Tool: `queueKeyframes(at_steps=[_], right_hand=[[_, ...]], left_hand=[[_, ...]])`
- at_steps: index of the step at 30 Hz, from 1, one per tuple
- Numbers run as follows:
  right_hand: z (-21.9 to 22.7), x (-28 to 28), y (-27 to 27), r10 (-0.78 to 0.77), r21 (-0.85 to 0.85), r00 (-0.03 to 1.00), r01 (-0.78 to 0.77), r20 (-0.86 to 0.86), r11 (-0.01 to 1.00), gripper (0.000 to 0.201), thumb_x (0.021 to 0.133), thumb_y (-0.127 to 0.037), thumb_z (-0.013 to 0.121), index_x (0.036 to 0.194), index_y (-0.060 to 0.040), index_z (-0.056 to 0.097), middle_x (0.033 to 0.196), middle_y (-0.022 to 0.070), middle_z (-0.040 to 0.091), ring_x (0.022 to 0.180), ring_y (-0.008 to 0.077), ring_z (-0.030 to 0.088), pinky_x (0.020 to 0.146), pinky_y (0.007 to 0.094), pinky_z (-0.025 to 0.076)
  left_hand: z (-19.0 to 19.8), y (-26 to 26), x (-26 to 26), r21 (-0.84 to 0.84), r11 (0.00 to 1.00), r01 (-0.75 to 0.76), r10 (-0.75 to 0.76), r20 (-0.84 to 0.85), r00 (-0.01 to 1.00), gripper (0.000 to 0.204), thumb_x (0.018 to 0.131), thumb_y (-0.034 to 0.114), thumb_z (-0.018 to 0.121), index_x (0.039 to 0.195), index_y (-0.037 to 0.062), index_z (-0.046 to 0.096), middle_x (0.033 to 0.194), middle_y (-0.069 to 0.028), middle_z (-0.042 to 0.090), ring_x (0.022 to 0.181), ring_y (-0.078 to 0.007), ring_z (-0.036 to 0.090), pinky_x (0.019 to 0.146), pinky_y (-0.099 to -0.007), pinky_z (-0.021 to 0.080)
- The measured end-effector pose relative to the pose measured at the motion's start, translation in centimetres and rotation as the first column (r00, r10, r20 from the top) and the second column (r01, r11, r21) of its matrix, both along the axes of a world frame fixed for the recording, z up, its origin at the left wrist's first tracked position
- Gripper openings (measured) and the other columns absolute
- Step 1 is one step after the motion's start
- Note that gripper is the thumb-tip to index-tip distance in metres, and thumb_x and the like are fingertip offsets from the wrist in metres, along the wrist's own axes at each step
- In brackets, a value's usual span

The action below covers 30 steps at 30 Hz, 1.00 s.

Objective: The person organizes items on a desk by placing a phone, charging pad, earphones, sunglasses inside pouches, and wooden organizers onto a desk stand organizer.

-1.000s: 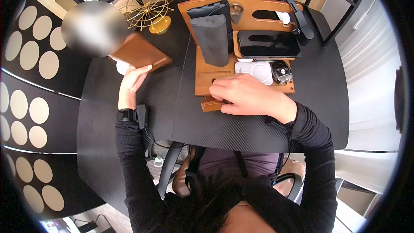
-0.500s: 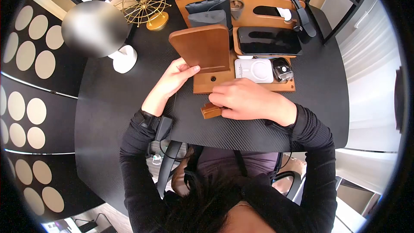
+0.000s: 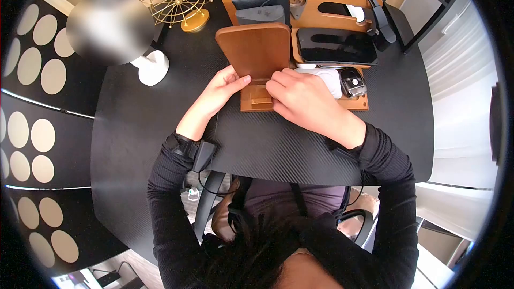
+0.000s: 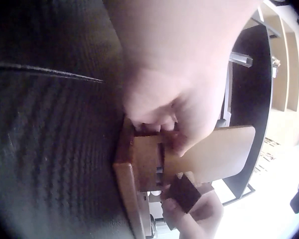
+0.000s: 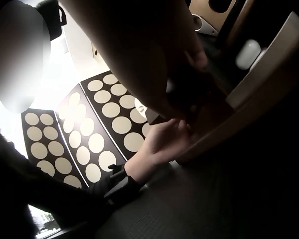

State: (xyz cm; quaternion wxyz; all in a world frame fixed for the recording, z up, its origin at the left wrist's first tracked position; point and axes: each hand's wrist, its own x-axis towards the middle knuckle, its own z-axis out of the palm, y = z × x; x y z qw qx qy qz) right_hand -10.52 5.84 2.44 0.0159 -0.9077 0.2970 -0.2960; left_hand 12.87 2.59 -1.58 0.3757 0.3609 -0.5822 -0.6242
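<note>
A brown wooden panel (image 3: 254, 48) with rounded corners stands tilted over the left part of a wooden desk organizer (image 3: 356, 105). My left hand (image 3: 217, 93) grips the panel's lower left edge, thumb on its front face. In my right hand (image 3: 310, 96) is a small wooden block (image 3: 261, 97), pinched at its right end just below the panel's bottom edge. From the left wrist view, the block (image 4: 184, 191) sits in front of the panel (image 4: 219, 154), close over the organizer's base. My right fingertips are partly hidden behind the hand in the head view.
On the organizer are a dark case (image 3: 262, 0), a black phone (image 3: 337, 45), a white charging pad (image 3: 330, 81), a black watch-like item (image 3: 353, 82) and headphones (image 3: 375, 13). A white lamp base (image 3: 153, 68) and a gold wheel ornament (image 3: 179, 1) stand at left.
My left hand has brought the panel from the far left over to the organizer. My right hand has raised the small block from the organizer's front edge to the panel's foot.
</note>
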Motion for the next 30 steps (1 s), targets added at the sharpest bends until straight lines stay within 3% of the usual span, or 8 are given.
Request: queueKeyframes(at_steps=[3,4,6,9,12,16,21,30], right_hand=[[0.0,1.0,-0.1,-0.013,-0.082,1.0,0.011,-0.024,0.997,0.016,0.07,-0.009,0.068,0.08,-0.0042,0.056,0.08,0.0071,0.055,0.08,0.0232,0.06,0.063,0.0343,0.052],[0.0,1.4,-0.1,-0.018,-0.145,0.999,0.011,-0.048,0.989,0.012,0.07,-0.01,0.066,0.077,-0.005,0.058,0.079,0.0062,0.056,0.079,0.0214,0.06,0.062,0.0331,0.052],[0.0,2.2,-0.5,-0.045,-0.215,0.997,0.03,-0.066,0.976,0.011,0.07,-0.012,0.065,0.077,-0.0057,0.059,0.078,0.0053,0.056,0.079,0.02,0.059,0.06,0.0317,0.05],[-0.5,3.0,-1.0,-0.1,-0.294,0.989,0.065,-0.108,0.954,0.01,0.07,-0.014,0.064,0.075,-0.0071,0.06,0.077,0.0036,0.054,0.08,0.0176,0.057,0.058,0.0287,0.048],[-0.5,3.0,-1.1,-0.137,-0.305,0.981,0.09,-0.135,0.948,0.01,0.07,-0.015,0.065,0.075,-0.008,0.06,0.078,0.0025,0.053,0.083,0.0165,0.055,0.059,0.0265,0.046],[-0.6,2.8,-1.0,-0.143,-0.31,0.98,0.095,-0.136,0.946,0.011,0.068,-0.016,0.066,0.075,-0.008,0.062,0.082,0.0019,0.052,0.086,0.0159,0.054,0.06,0.0259,0.045],[-0.1,2.7,-1.1,-0.16,-0.346,0.975,0.098,-0.154,0.933,0.011,0.069,-0.016,0.066,0.076,-0.0077,0.064,0.082,0.0022,0.051,0.085,0.0154,0.056,0.06,0.0253,0.048],[-1.0,2.5,-1.8,-0.088,-0.284,0.993,0.063,-0.077,0.957,0.008,0.072,-0.011,0.064,0.078,-0.0059,0.063,0.082,0.0038,0.051,0.074,0.0147,0.063,0.055,0.0276,0.053]], left_hand=[[-0.3,-0.1,0.8,0.143,0.987,0.07,-0.036,-0.232,0.972,0.062,0.083,0.004,0.059,0.142,-0.0018,0.043,0.143,-0.0112,0.049,0.135,-0.019,0.042,0.114,-0.035,0.029],[-0.1,-0.1,0.9,0.141,0.988,0.07,-0.036,-0.231,0.972,0.062,0.083,0.004,0.059,0.142,-0.0018,0.043,0.143,-0.0112,0.049,0.135,-0.019,0.042,0.114,-0.035,0.029],[0.3,0.0,1.0,0.126,0.979,0.161,-0.124,-0.259,0.958,0.087,0.066,0.002,0.056,0.149,-0.0027,0.031,0.153,-0.0128,0.036,0.145,-0.0226,0.027,0.119,-0.0362,0.018],[0.3,-0.1,0.9,0.05,0.985,0.163,-0.149,-0.214,0.965,0.102,0.055,-0.002,0.057,0.152,0.0014,0.025,0.154,-0.0094,0.034,0.145,-0.0235,0.027,0.12,-0.0365,0.018],[0.2,-0.1,1.1,0.03,0.984,0.176,-0.17,-0.155,0.973,0.111,0.052,-0.009,0.058,0.155,0.0031,0.019,0.158,-0.0075,0.027,0.148,-0.0223,0.02,0.121,-0.0359,0.014],[0.4,-0.2,1.3,-0.012,0.975,0.222,-0.222,-0.121,0.968,0.11,0.056,-0.014,0.063,0.154,0.0012,0.016,0.16,-0.0107,0.021,0.15,-0.0222,0.012,0.122,-0.0362,0.009],[0.8,-0.1,0.9,-0.009,0.984,0.178,-0.178,-0.03,0.984,0.113,0.06,-0.009,0.079,0.155,0.0016,0.017,0.159,-0.0108,0.023,0.149,-0.0234,0.016,0.121,-0.0365,0.011],[0.4,0.0,0.8,0.041,0.996,0.079,-0.077,-0.047,0.996,0.104,0.062,-0.011,0.078,0.152,0.0028,0.027,0.155,-0.0065,0.033,0.144,-0.0219,0.028,0.119,-0.0364,0.019]])
